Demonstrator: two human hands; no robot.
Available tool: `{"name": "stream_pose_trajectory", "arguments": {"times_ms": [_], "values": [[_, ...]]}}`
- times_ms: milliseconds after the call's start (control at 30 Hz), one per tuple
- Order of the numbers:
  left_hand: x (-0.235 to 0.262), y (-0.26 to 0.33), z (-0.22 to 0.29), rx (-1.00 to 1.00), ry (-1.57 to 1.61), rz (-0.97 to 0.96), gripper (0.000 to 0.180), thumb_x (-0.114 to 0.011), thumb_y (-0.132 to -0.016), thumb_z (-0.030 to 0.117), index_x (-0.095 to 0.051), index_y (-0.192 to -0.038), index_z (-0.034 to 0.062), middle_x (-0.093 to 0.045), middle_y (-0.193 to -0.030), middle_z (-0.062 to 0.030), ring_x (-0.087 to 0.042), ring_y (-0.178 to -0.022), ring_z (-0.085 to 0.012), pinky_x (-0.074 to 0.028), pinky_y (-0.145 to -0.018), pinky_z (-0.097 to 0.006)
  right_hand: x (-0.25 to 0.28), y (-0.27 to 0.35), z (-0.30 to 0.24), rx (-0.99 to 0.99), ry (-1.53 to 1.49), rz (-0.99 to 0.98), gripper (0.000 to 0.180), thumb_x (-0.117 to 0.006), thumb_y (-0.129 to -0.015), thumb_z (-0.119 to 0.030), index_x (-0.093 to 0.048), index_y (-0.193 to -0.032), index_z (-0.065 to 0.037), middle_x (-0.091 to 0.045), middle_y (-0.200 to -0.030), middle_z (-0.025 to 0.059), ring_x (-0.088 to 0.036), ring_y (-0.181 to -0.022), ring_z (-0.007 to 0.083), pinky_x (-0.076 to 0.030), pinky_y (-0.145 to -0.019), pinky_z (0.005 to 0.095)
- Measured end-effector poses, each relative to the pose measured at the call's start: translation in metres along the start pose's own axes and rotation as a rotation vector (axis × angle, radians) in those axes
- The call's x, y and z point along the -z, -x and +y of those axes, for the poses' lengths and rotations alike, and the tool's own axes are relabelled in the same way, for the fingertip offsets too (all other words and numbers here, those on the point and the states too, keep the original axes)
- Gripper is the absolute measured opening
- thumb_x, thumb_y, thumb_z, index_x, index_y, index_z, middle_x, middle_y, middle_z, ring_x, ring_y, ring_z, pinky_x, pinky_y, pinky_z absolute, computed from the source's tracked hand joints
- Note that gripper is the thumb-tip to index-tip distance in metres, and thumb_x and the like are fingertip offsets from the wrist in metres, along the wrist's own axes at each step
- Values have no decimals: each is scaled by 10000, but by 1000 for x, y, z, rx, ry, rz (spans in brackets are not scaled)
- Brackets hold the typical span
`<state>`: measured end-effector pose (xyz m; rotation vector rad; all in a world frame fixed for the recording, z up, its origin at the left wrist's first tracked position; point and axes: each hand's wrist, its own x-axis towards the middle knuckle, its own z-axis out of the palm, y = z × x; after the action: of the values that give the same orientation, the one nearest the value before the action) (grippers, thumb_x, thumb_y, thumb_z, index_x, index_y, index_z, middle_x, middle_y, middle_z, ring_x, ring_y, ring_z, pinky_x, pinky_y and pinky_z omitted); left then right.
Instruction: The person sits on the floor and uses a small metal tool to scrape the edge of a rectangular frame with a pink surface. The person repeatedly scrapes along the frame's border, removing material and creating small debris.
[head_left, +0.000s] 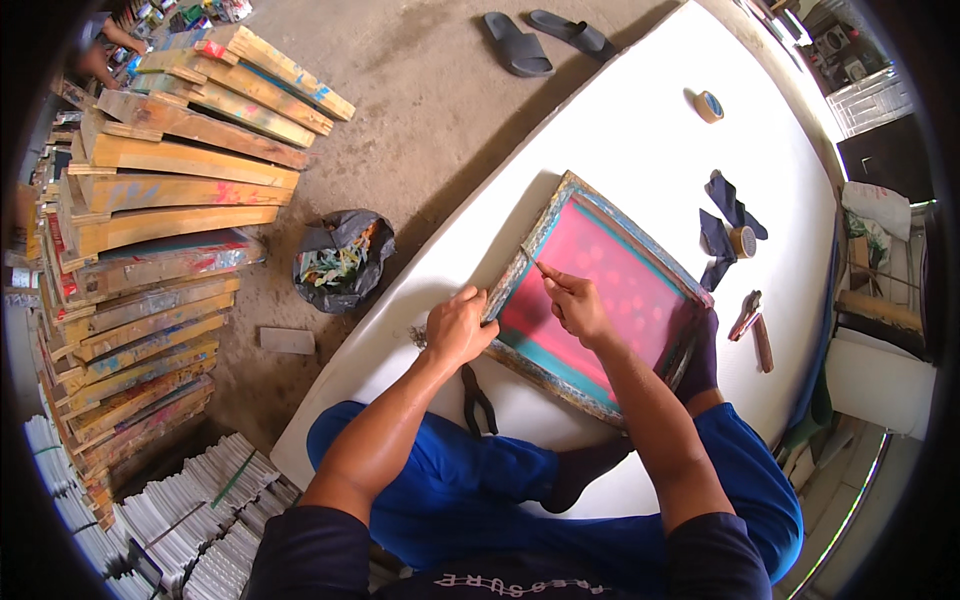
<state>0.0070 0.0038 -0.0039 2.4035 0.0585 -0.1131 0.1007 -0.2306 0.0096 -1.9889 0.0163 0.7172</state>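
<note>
Black bag (347,297) holds scraps (335,264); left grip (458,325) clasps frame (558,383), right grip (577,305) pinches thin tool (537,263)

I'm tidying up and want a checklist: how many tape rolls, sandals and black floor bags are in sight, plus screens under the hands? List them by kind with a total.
Screen: 1
Tape rolls: 2
Sandals: 2
Black bag: 1
Total: 6
</note>
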Motion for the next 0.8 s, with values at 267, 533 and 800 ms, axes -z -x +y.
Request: {"name": "stream_pose_trajectory", "arguments": {"times_ms": [267, 533, 800], "values": [[1, 2, 2, 20, 3, -9, 369, -803, -820, 257, -713, -1069, 0, -690, -1008, -141, -725, -920, -394, -591, -793, -511, -13, 14, -23, 389, 589, 226, 371, -637, -1039, -263, -710, -1399, -209, -767, -909, 221, -738, -781, 447, -595, -706, 516], [-1, 4, 5, 44, -50, 11, 454, -810, -852, 323, -711, -1204, 53, -687, -1034, -140, -710, -983, -380, -561, -826, -512, -10, 35, -29, 291, 725, 275, 378, -625, -1045, -293, -694, -1416, -277, -756, -867, 202, -737, -759, 414, -588, -688, 541], [1, 3, 7, 58, -30, -21, 489, -807, -856, 301, -681, -1268, 69, -674, -1056, -140, -703, -1000, -391, -563, -839, -516, -11, 29, -30, 246, 683, 286, 371, -607, -1047, -272, -699, -1406, -254, -744, -818, 211, -733, -768, 423, -582, -708, 552]]}}
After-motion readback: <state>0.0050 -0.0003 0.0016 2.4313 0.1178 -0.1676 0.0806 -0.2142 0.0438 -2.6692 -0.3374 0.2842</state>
